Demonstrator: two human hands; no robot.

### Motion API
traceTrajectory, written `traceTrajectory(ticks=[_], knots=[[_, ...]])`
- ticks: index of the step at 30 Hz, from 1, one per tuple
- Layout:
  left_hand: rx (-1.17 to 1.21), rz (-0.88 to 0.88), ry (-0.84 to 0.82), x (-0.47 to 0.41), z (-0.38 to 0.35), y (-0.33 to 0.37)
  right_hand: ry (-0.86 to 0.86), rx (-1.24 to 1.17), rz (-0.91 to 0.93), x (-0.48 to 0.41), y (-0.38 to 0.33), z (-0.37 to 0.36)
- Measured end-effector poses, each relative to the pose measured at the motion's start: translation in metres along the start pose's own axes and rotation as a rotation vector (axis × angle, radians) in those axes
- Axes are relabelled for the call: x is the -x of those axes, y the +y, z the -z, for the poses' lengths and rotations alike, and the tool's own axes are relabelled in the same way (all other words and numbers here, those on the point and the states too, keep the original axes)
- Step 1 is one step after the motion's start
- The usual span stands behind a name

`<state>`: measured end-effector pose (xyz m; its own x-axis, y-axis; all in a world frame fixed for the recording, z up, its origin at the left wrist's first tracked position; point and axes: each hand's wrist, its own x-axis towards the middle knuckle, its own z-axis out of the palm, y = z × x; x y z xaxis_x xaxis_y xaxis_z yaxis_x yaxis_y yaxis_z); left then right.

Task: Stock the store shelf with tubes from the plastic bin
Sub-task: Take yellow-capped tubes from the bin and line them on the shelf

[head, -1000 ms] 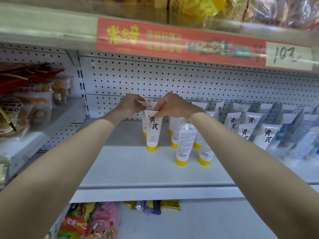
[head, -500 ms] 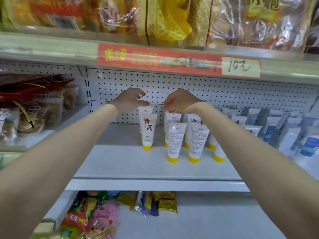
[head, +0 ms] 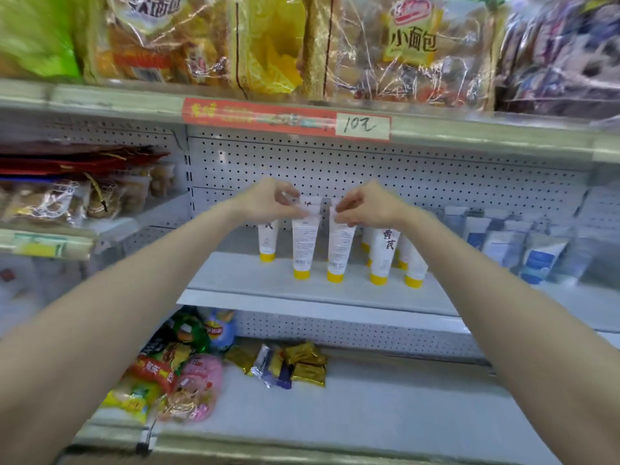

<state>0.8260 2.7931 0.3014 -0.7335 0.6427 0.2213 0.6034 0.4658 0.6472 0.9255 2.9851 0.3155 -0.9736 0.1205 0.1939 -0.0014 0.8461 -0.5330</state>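
While tubes [head: 379, 256] stand on shelf [head: 235, 278] | left hand [head: 268, 203] pinches one tube [head: 304, 245] | right hand [head: 367, 207] pinches neighbouring tube [head: 340, 246]

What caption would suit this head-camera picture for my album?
Left hand pinches the left tube, right hand the right tube, both standing cap-down on the shelf.

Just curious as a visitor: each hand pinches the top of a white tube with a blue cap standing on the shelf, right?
Not quite: the caps are yellow, not blue. The head view shows the left hand pinching the left tube and the right hand the right tube, both standing on the shelf.
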Motion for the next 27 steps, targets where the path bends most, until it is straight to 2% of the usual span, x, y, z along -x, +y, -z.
traceTrajectory(ticks=[11, 16, 19, 27], knots=[[-0.036, 0.150, -0.174, 0.103, -0.126, 0.019, -0.188, -0.007, -0.101, 0.128, 0.077, -0.049], [-0.027, 0.259, -0.290, 0.134, -0.190, -0.003, -0.272, 0.005, -0.174, 0.168, 0.120, -0.098], [-0.031, 0.289, -0.354, 0.150, -0.226, -0.017, -0.354, -0.056, -0.260, 0.184, 0.148, -0.131], [0.102, 0.518, -0.554, 0.195, -0.333, -0.097, -0.480, -0.161, -0.526, 0.230, 0.225, -0.244]])
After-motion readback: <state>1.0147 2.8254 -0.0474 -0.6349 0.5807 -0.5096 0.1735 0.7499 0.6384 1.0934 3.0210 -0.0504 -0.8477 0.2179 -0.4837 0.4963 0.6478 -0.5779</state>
